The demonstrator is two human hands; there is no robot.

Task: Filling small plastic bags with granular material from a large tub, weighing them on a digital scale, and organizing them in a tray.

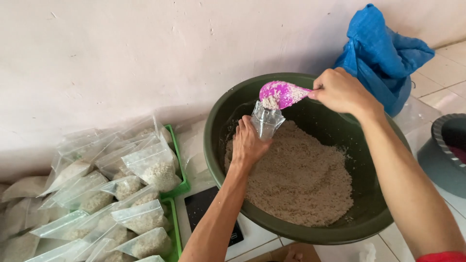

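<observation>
Scoop (279, 94), gripped in right hand (342, 91), is tipping directly above the bag mouth (266, 119) that left hand (247, 144) is clutching upright.

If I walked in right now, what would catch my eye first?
Probably the bright pink scoop in the right hand, tipping pale grains into a clear bag held by the left hand over a big dark green basin. At left, filled bags pile up on green trays.

- Soft, even daylight, bright without harsh glare.
- Faint shadow falls on the wall (145, 58) behind the green basin (218, 140).
- Clear bags (145, 165) show mild sheen.
- Focus is sharp; edges bend slightly.
</observation>
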